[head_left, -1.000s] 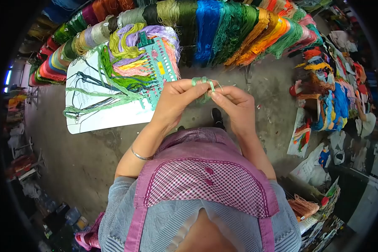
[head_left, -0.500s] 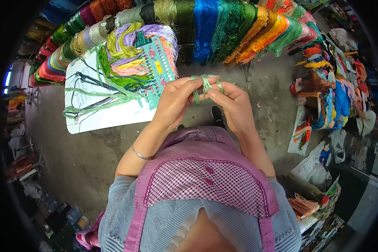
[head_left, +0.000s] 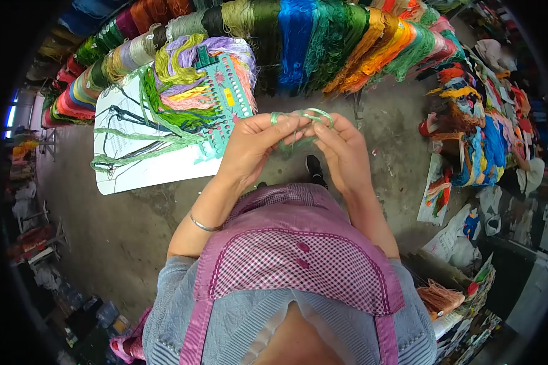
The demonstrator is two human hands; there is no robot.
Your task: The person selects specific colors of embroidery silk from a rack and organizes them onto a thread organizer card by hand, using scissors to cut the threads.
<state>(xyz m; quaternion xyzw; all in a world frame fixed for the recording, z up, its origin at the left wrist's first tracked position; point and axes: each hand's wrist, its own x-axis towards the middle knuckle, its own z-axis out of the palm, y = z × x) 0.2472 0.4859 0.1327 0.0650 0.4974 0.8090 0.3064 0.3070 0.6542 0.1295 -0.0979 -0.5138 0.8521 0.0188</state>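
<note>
Head view, looking straight down past a purple checked apron: both hands meet at chest height above a grey concrete floor. The left hand and the right hand share a small loop of pale green thread, which sits between them at the fingertips. The left hand's fingers are drawn close together, pinching one side of the loop, and a turn of thread rings one of its fingers near the tip. The right hand's fingers are likewise narrowed onto the other side, with the thread arching over them. The two hands nearly touch at the fingertips. A thin silver bracelet circles the left wrist. Just beyond the left hand lies a teal thread-organiser card with rows of holes, loaded with purple, yellow-green, pink and dark green strands, resting on a white sheet spread on the floor. Loose green strands trail across that sheet. Farther off, a long row of coloured skeins runs across the top of the view, and more bundles of thread are heaped at the right.
</note>
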